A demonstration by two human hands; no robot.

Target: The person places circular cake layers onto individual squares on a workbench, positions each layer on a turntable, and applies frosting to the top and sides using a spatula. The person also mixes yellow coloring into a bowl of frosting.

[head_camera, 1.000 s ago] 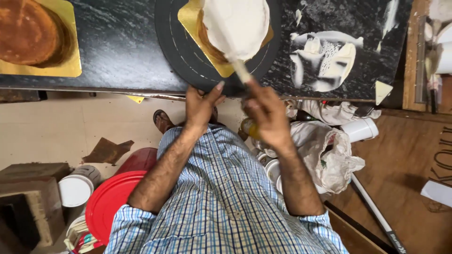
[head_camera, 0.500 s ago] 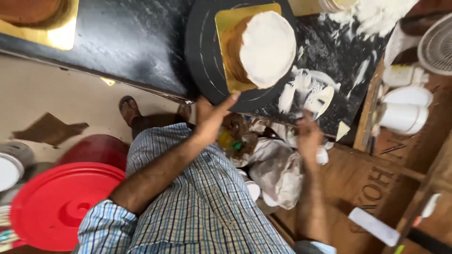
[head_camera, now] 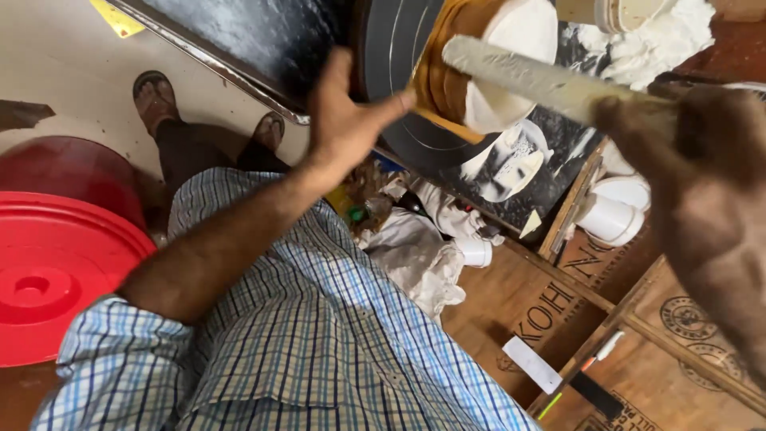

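The open left hand (head_camera: pixel 345 120) steadies the turntable (head_camera: pixel 391 64) while the right hand (head_camera: pixel 702 160) grips a cream-smeared spatula (head_camera: pixel 535 80) laid across the cake (head_camera: pixel 487 64), smoothing the icing.

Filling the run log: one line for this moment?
left hand: on turntable edge | right hand: holds spatula over cake

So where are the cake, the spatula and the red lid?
cake (head_camera: pixel 523 48), head view, on its white iced top.
spatula (head_camera: pixel 542 80), head view, middle of the blade.
red lid (head_camera: pixel 56 279), head view, on its flat top.
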